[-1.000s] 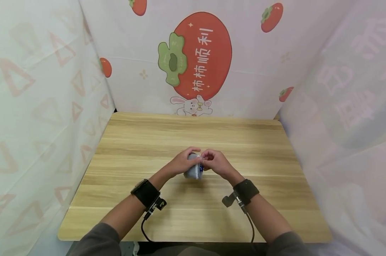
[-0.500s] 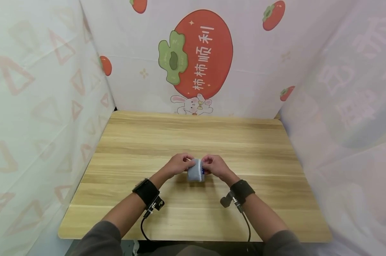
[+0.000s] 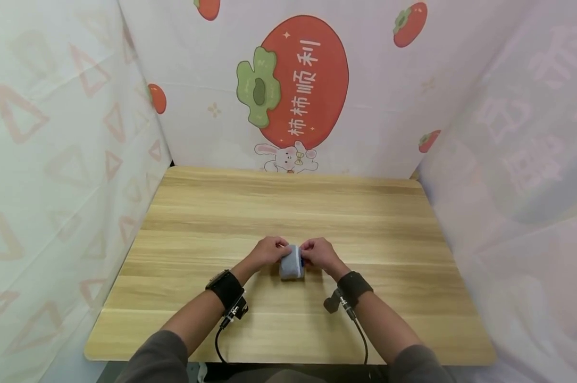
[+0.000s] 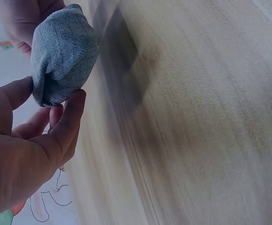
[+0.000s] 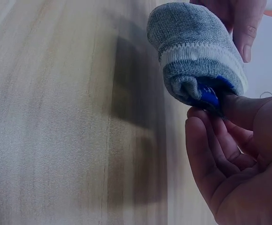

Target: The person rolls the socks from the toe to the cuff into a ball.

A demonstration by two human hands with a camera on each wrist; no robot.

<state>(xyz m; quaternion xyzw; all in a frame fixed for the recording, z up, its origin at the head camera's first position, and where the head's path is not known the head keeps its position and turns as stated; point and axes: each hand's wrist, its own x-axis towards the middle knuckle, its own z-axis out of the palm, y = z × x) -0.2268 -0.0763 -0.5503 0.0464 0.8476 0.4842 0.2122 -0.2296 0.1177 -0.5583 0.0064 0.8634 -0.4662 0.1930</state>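
Observation:
A grey sock (image 3: 290,265) folded into a compact bundle is held just above the table between my two hands. My left hand (image 3: 266,251) pinches its left end between thumb and fingers. At the opposite end my right hand (image 3: 320,252) pinches the rim, its thumb tucked into the opening. In the right wrist view the sock (image 5: 187,28) shows a white band near the opening and a blue patch with pale marks inside. The left wrist view shows the rounded, creased closed end of the sock (image 4: 68,49).
The wooden table (image 3: 211,213) lies below both hands. A white curtain with printed persimmons (image 3: 317,96) stands behind it, and pale patterned sheets hang at both sides. Each wrist wears a black strap (image 3: 226,289) with a small camera and cable.
Both hands and the sock have moved slightly toward the body. The left hand's fingers have shifted from over the sock's top to its left end. The right hand keeps pinching the rim.

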